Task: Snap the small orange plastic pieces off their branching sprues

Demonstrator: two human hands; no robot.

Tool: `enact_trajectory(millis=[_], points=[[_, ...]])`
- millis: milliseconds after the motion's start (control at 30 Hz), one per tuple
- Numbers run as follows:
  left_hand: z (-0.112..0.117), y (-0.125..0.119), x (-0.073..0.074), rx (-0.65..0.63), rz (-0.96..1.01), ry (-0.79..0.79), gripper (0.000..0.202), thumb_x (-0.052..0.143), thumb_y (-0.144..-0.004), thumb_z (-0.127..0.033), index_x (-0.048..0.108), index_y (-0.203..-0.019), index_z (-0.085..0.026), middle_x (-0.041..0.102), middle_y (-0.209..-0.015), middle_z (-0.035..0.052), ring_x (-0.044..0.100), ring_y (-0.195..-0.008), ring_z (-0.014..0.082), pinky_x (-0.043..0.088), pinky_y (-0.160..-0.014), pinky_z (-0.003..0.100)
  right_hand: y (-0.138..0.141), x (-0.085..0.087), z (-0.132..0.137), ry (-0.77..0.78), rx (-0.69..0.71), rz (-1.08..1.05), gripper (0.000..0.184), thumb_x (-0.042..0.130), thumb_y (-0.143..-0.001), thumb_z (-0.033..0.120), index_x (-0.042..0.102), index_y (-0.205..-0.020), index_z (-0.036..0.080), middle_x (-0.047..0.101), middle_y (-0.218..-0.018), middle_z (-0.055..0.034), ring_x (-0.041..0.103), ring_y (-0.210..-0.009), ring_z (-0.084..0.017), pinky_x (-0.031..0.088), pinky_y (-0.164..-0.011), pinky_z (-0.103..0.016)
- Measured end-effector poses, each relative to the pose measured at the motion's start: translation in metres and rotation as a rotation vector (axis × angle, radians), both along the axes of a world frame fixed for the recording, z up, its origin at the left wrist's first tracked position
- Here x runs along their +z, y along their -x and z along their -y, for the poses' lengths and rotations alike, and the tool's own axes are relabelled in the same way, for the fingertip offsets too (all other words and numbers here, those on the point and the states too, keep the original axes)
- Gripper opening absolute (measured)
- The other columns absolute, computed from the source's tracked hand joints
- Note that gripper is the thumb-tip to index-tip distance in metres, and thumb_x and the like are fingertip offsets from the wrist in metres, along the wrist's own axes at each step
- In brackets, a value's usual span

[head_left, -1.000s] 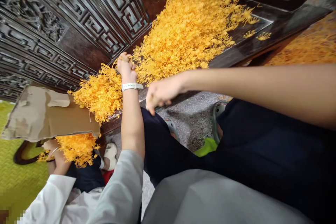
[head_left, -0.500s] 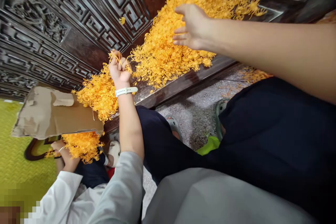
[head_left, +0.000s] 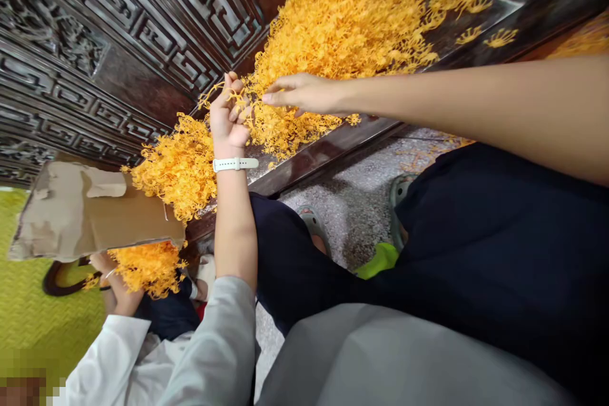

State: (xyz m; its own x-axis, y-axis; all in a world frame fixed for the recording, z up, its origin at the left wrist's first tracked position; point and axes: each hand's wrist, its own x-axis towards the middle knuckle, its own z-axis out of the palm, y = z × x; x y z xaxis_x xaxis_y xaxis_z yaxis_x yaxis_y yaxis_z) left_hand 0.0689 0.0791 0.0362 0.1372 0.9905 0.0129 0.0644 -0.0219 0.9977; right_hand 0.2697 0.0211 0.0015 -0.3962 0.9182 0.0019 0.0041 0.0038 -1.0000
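My left hand (head_left: 229,111), with a white band (head_left: 235,164) on its wrist, is closed around a few orange-yellow, thin-armed plastic-looking pieces (head_left: 219,94); some stick out past the fingers. My right hand (head_left: 309,94) reaches in from the right, fingers stretched out and a little apart, pointing at the left hand across a short gap. Nothing shows in it. Beneath it spreads a large heap of the same spidery pieces (head_left: 352,19) on a dark wooden bench (head_left: 328,151). A smaller heap (head_left: 178,162) lies left of my left hand.
A carved wooden backrest (head_left: 143,32) rises behind the heaps. At left is a cardboard box (head_left: 128,216); another person's hand (head_left: 124,288) is beside more orange pieces (head_left: 147,266) below it. My legs and clogs (head_left: 314,225) are over the speckled floor (head_left: 342,203).
My right hand has moved left and lower, closer to my left hand. The left hand has shifted slightly right, still holding pieces. A loose piece seen against the backrest is no longer there.
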Motion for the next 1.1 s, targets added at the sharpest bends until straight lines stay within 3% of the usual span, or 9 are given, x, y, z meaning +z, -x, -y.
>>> enact_trajectory(millis=[133,267,433,533,700,833,1000,1033,1100], points=[[-0.003,0.006,0.000,0.006,0.024,-0.046,0.053,0.060,-0.099,-0.076,0.066,-0.101,-0.023,0.061,-0.085,0.0031,0.039,-0.051,0.0079,0.026,-0.045,0.029,0.006,-0.003,0.000,-0.108,-0.082,0.078,0.014,0.074,-0.095,0.028,0.070,-0.088,0.016,0.060,-0.080,0.0016,0.046,-0.075,-0.011,0.035,-0.073,-0.029],[0.000,0.011,-0.001,-0.058,-0.100,-0.098,0.051,0.062,-0.104,-0.066,0.065,-0.090,-0.018,0.066,-0.086,0.0015,0.019,-0.048,0.0033,0.016,-0.046,0.027,0.003,-0.002,0.000,-0.140,-0.134,0.119,0.026,0.067,-0.097,0.029,0.062,-0.074,0.019,0.045,-0.067,0.0047,0.031,-0.064,-0.010,0.025,-0.066,-0.031],[0.012,0.007,-0.004,-0.201,-0.307,-0.013,0.033,0.088,-0.089,-0.043,0.069,-0.076,-0.020,0.068,-0.073,0.0045,0.047,-0.049,0.0088,0.024,-0.044,0.025,-0.003,0.002,-0.001,-0.205,-0.118,0.179,0.029,0.065,-0.096,0.037,0.059,-0.071,0.023,0.041,-0.065,0.0033,0.033,-0.064,-0.013,0.027,-0.064,-0.032],[0.017,0.007,-0.003,-0.305,-0.374,0.082,0.029,0.094,-0.082,-0.028,0.069,-0.069,-0.019,0.064,-0.062,0.0040,0.049,-0.044,0.0099,0.025,-0.043,0.024,-0.006,0.004,-0.003,-0.159,-0.116,0.203,0.027,0.067,-0.096,0.038,0.061,-0.073,0.023,0.047,-0.064,0.0018,0.042,-0.065,-0.015,0.034,-0.064,-0.032],[0.019,0.008,0.006,-0.598,-0.360,-0.033,0.035,0.092,-0.081,-0.046,0.077,-0.067,-0.018,0.059,-0.051,0.0044,0.047,-0.040,0.0099,0.030,-0.045,0.025,-0.005,0.013,-0.002,-0.094,-0.118,0.066,0.027,0.073,-0.097,0.035,0.063,-0.076,0.020,0.052,-0.064,0.0021,0.044,-0.061,-0.012,0.036,-0.059,-0.027],[0.024,-0.003,0.017,-0.667,-0.319,-0.022,0.030,0.094,-0.078,-0.043,0.079,-0.071,-0.018,0.051,-0.044,-0.0011,0.038,-0.037,0.0069,0.025,-0.043,0.022,-0.004,0.024,-0.010,-0.065,-0.181,-0.064,0.032,0.070,-0.100,0.024,0.057,-0.072,0.018,0.047,-0.058,0.0041,0.034,-0.050,-0.007,0.025,-0.049,-0.023],[0.043,0.012,0.032,-0.927,-0.396,0.065,0.033,0.093,-0.079,-0.045,0.080,-0.069,-0.015,0.059,-0.047,0.0035,0.048,-0.039,0.0106,0.034,-0.044,0.022,-0.063,0.024,-0.040,0.107,-0.499,-0.305,0.032,0.055,-0.104,0.021,0.047,-0.074,0.021,0.032,-0.051,0.0090,0.020,-0.043,-0.005,0.014,-0.043,-0.020],[0.047,0.021,0.034,-0.903,-0.375,0.059,0.034,0.091,-0.080,-0.046,0.081,-0.070,-0.015,0.060,-0.048,0.0047,0.050,-0.040,0.0118,0.036,-0.044,0.023,-0.082,0.022,-0.044,0.130,-0.591,-0.364,0.031,0.053,-0.104,0.021,0.045,-0.075,0.022,0.029,-0.052,0.0099,0.017,-0.043,-0.005,0.013,-0.043,-0.020],[0.051,0.038,0.036,-0.670,-0.251,0.023,0.034,0.091,-0.081,-0.046,0.081,-0.073,-0.015,0.061,-0.048,0.0041,0.050,-0.038,0.0114,0.037,-0.043,0.022,-0.117,0.017,-0.046,0.149,-0.785,-0.404,0.028,0.053,-0.103,0.023,0.045,-0.076,0.022,0.029,-0.053,0.0095,0.017,-0.044,-0.006,0.013,-0.042,-0.019]])
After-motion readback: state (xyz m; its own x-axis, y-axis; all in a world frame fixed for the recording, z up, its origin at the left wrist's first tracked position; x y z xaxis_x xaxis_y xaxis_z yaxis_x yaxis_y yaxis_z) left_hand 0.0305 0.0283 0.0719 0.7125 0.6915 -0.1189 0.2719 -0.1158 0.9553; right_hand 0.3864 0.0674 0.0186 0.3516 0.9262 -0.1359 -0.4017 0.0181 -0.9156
